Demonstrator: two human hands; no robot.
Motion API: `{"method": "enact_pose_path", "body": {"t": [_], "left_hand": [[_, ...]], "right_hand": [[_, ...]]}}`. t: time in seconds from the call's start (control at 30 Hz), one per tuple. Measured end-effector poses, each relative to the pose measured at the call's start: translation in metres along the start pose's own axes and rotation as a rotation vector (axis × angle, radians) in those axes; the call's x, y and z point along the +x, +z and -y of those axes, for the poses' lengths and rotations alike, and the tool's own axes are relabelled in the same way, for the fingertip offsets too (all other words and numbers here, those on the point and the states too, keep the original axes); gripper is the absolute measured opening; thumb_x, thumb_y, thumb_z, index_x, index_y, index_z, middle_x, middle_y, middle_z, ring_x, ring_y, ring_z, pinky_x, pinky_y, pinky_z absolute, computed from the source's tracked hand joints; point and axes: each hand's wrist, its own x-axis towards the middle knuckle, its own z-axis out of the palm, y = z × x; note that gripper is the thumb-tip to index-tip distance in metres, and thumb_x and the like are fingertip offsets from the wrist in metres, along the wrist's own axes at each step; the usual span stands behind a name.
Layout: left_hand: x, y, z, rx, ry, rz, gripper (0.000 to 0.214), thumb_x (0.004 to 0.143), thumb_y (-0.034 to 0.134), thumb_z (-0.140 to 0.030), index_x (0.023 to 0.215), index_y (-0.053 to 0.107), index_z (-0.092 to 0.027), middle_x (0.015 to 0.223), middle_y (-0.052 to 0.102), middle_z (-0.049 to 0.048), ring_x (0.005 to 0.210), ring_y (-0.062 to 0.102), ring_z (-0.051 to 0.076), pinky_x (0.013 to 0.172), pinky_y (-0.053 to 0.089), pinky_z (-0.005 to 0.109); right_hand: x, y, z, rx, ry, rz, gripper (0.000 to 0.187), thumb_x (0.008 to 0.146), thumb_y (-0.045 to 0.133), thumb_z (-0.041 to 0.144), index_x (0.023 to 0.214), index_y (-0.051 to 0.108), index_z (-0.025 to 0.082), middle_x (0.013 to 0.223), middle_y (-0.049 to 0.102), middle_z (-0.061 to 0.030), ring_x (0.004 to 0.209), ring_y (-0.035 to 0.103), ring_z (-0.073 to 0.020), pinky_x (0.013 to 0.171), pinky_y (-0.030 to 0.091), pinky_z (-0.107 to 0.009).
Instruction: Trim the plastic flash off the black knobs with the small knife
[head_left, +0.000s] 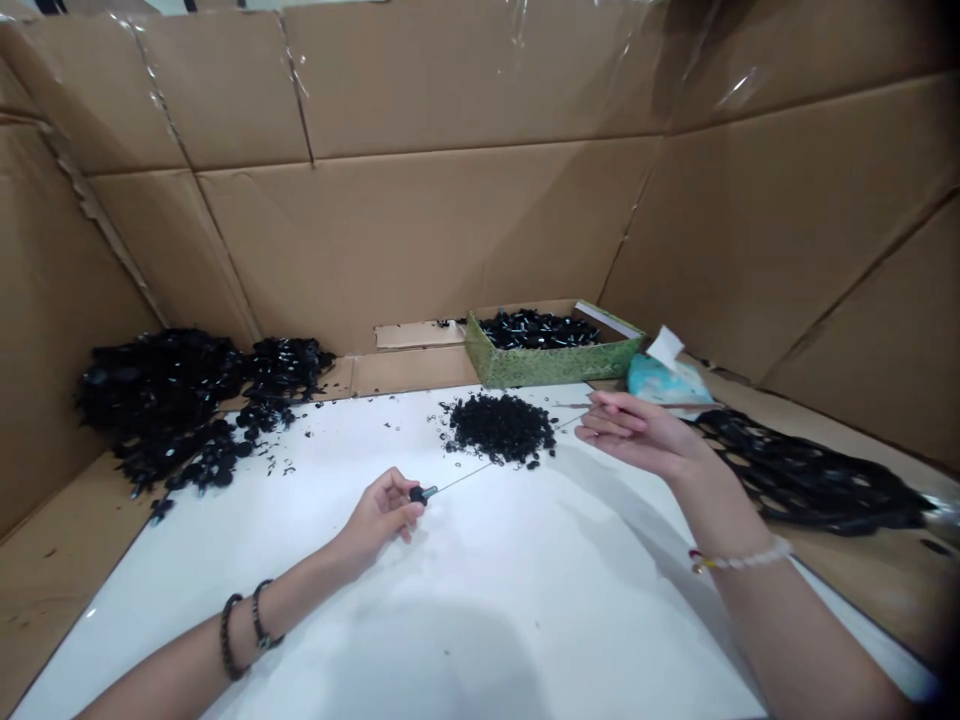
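My left hand (388, 508) pinches a small black knob-like part with a short metal stud (424, 494) pointing right. From the stud's tip a thin straight wire (465, 476) runs up to the right, passing in front of a heap of small black rings (501, 428). My right hand (630, 430), raised right of the heap, has its fingers closed on the wire's far end. A thin brownish stick (694, 406) shows on both sides of the right hand; I cannot tell whether the hand holds it or it lies behind.
A green box (555, 366) full of black parts with metal studs stands at the back. Piles of black parts (165, 390) lie at the left. On the right are a tissue pack (667, 378) and black perforated strips (814, 475). Cardboard walls (450, 220) surround the white tabletop (450, 610).
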Motion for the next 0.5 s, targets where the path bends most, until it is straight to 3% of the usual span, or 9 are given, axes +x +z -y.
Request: {"method": "enact_pose_path", "body": {"t": [0.07,0.13,0.2,0.27,0.4,0.5], "left_hand": [[0.000,0.002,-0.001,-0.004,-0.011,0.007,0.038,0.063,0.076,-0.037,0.079,0.048,-0.018,0.067,0.058,-0.0025,0.054,0.052,0.008,0.050,0.042,0.020],[-0.001,0.004,-0.001,-0.011,-0.029,0.029,0.039,0.063,0.076,-0.039,0.079,0.048,-0.017,0.072,0.062,0.0005,0.055,0.054,0.009,0.053,0.042,0.021],[-0.001,0.006,0.000,-0.014,-0.037,0.060,0.040,0.064,0.075,-0.042,0.078,0.048,-0.016,0.075,0.065,0.0037,0.056,0.055,0.009,0.054,0.040,0.022],[-0.002,0.007,0.001,-0.012,-0.027,0.087,0.040,0.065,0.074,-0.044,0.078,0.048,-0.016,0.077,0.066,0.0050,0.056,0.056,0.010,0.055,0.038,0.022],[-0.002,0.008,0.005,0.021,0.001,0.103,0.040,0.066,0.072,-0.046,0.080,0.051,-0.016,0.067,0.062,0.0012,0.056,0.056,0.011,0.055,0.035,0.022],[-0.002,0.007,0.007,0.040,0.010,0.109,0.038,0.069,0.070,-0.047,0.082,0.052,-0.016,0.061,0.060,-0.0006,0.054,0.055,0.011,0.056,0.035,0.023]], "right_hand": [[-0.002,0.019,-0.007,-0.091,-0.053,0.016,0.035,0.071,0.065,0.037,0.053,0.040,0.021,0.040,0.017,0.0097,0.042,0.017,-0.0076,0.050,0.029,-0.026],[-0.006,0.050,-0.019,-0.264,-0.124,0.024,0.033,0.073,0.063,0.041,0.054,0.047,0.019,0.046,0.035,0.0068,0.042,0.025,-0.0069,0.047,0.026,-0.025],[-0.011,0.081,-0.035,-0.470,-0.183,0.108,0.033,0.080,0.056,0.045,0.061,0.053,0.018,0.051,0.047,0.0031,0.048,0.041,-0.0100,0.053,0.032,-0.026],[-0.018,0.105,-0.051,-0.645,-0.244,0.150,0.032,0.083,0.052,0.044,0.066,0.056,0.018,0.058,0.056,-0.0005,0.054,0.047,-0.0124,0.055,0.034,-0.026],[-0.025,0.120,-0.078,-0.979,-0.474,0.205,0.029,0.088,0.047,0.042,0.076,0.060,0.019,0.065,0.061,-0.0027,0.062,0.052,-0.0154,0.064,0.036,-0.029],[-0.025,0.119,-0.095,-1.050,-0.489,0.206,0.027,0.086,0.052,0.044,0.080,0.060,0.019,0.067,0.063,-0.0026,0.064,0.055,-0.0165,0.068,0.037,-0.030]]}}
